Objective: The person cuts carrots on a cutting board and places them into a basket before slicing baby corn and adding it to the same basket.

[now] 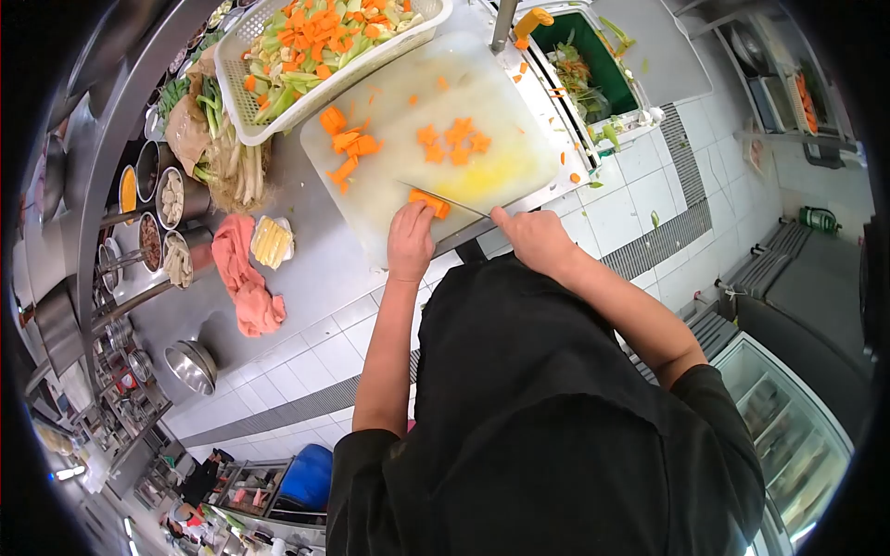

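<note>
My left hand point(410, 239) holds a piece of carrot point(429, 203) down near the front edge of the white cutting board point(510, 120). In my right hand point(536, 239) is a knife point(454, 202), its blade lying across the carrot piece. I cannot make out how deep the edge sits. Star-shaped carrot slices point(456, 139) lie in a cluster on the board's middle. More cut carrot point(350, 144) is heaped at the board's left side. A yellow stain marks the board to the right of the knife.
Behind the board, a white basket point(243, 102) holds cut carrot and green vegetables. At the right sits a green bin point(619, 91) with scraps, a yellow-orange peeler-like handle point(533, 22) beside it. Leeks point(232, 167), a pink cloth point(246, 278) and yellow strips point(272, 243) lie left.
</note>
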A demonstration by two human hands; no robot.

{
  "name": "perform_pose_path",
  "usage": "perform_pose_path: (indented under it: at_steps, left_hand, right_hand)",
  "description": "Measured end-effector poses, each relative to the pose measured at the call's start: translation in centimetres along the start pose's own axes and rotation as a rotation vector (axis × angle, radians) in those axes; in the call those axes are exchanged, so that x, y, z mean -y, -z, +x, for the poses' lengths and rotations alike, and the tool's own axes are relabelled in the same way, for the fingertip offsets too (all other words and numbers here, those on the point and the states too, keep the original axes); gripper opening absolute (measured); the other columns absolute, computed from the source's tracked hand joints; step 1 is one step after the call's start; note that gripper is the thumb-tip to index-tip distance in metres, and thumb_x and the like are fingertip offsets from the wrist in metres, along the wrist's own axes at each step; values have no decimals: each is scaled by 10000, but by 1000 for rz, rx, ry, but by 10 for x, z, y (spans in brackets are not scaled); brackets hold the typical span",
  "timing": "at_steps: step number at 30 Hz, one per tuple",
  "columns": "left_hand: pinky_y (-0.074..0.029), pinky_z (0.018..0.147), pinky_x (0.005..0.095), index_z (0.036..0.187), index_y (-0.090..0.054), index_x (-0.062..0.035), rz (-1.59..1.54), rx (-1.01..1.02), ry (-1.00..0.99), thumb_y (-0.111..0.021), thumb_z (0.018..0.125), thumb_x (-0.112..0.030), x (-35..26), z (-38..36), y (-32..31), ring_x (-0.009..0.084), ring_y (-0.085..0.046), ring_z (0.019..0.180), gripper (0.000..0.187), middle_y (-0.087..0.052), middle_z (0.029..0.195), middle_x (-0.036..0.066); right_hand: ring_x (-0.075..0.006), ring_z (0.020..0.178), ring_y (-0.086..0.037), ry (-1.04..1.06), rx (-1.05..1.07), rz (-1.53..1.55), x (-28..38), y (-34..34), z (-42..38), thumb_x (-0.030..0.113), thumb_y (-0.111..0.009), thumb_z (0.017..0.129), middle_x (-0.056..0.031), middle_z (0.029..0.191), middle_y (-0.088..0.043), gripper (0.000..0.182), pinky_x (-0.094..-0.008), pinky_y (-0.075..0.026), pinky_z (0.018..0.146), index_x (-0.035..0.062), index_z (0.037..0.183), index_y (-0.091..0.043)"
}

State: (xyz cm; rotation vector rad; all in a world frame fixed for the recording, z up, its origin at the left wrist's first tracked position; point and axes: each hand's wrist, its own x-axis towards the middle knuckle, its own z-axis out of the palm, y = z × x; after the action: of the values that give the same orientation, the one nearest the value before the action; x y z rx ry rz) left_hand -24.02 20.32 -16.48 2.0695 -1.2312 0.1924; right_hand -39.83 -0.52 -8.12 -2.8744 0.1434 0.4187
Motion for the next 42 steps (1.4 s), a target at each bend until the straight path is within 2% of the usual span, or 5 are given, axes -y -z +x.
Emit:
perform_pose_path:
  at_steps: [17,28,33,39,42]
  left_hand:
    - [-528,964,440,1136,-688,-37,-39,49,48,-659,791,108,0,2,-3,363,-626,1101,375,-653,1230,122]
    - [-544,945,449,1092,-667,-12,-71,19,36,-647,733,144,2,2,-2,372,-641,1083,392,-654,1161,139]
    - [-528,953,446,1058,-684,-14,-59,13,46,-712,819,84,4,-2,-3,359,-649,1059,260,-675,1133,142]
    - [-552,938,452,1065,-677,-22,-68,-10,39,-644,747,138,3,-2,-4,372,-641,1065,358,-648,1139,142]
    - [-553,935,450,1062,-681,-23,-71,-8,30,-646,751,131,4,-2,-4,373,-641,1064,348,-650,1143,142]
  right_hand:
    - [-184,583,-714,-63,111,-152,12,49,-38,132,-625,927,-17,645,-663,164,-324,-524,476,110,1049,-519]
    - [-379,699,-726,-11,143,160,-2,-7,18,132,-591,956,-130,750,-712,212,-509,-565,612,60,1140,-513]
    - [-447,816,-708,-110,80,373,-36,19,5,155,-585,973,-212,816,-709,251,-549,-552,707,33,1175,-499]
    - [-399,682,-715,-113,169,149,-14,46,-20,89,-615,901,-172,730,-705,285,-509,-551,584,44,1164,-514]
    - [-286,564,-689,-85,128,-48,0,44,-31,107,-610,905,-88,636,-662,175,-400,-512,496,87,1042,-504]
